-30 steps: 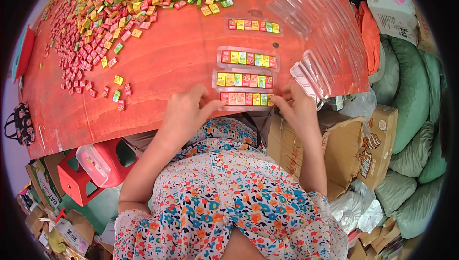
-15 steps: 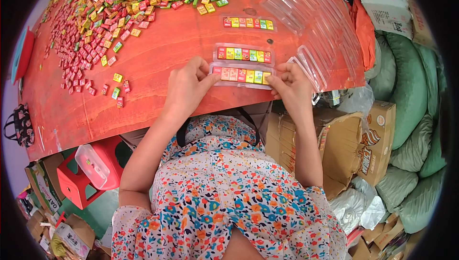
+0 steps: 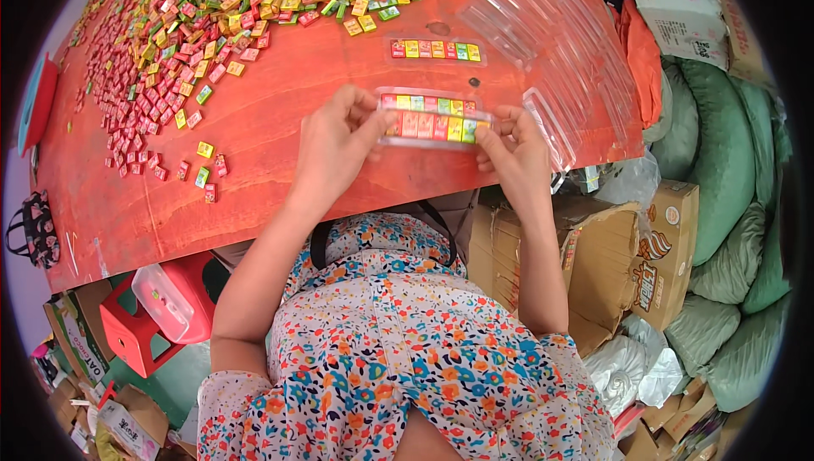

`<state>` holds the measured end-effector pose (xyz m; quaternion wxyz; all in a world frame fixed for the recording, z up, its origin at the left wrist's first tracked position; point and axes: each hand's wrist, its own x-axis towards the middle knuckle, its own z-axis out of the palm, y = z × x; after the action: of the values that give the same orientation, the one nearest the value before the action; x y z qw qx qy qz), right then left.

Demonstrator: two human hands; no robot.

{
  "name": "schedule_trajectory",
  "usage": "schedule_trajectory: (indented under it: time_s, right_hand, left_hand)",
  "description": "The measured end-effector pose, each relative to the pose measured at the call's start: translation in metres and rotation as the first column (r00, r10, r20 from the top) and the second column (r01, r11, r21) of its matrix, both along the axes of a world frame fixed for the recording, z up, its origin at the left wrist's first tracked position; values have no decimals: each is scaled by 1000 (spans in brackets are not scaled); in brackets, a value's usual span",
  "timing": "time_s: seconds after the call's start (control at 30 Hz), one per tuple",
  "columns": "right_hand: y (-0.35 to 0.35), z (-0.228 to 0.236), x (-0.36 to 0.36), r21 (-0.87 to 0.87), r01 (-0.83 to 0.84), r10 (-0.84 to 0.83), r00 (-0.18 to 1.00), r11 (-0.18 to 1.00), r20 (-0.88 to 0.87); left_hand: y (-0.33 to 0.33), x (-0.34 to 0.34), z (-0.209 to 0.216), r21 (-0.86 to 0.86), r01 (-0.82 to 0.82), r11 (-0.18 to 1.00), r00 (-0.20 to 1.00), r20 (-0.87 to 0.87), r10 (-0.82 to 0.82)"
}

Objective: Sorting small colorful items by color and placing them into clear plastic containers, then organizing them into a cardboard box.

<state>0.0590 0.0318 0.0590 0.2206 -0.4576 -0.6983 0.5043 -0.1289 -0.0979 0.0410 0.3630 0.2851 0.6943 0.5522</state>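
Note:
My left hand (image 3: 335,143) and my right hand (image 3: 519,151) pinch the two ends of a narrow clear plastic tray (image 3: 434,144). In it stands a single row of small pink, orange, yellow and green wrapped pieces (image 3: 424,127), slightly blurred. The held tray is lifted and partly covers a second filled tray (image 3: 424,90) lying just behind it on the red table (image 3: 288,156). Farther back lies a third filled tray (image 3: 485,55), apart from my hands.
A large heap of small coloured pieces (image 3: 246,11) covers the far left, with several loose ones (image 3: 203,150) nearer. Clear unfilled trays (image 3: 585,71) lie at the right. Below the table are a cardboard box (image 3: 602,266), a red stool (image 3: 136,334) and green sacks (image 3: 721,147).
The held tray has risen off the table and moved slightly away from me, now overlapping the tray behind it. Both hands keep hold of its ends. The view has shifted a little.

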Motion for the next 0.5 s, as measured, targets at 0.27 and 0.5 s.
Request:
schedule_trajectory:
  time_s: [0.27,0.5]
  right_hand:
    - [21,-26,-8,311,-184,99,958,932,271]
    - [25,-8,-16,-97,-139,147,986,985,78]
  left_hand:
    - [18,-11,-18,-62,10,998,727,-684,-50]
    - [22,-21,-10,-149,54,987,991,-117,-72]
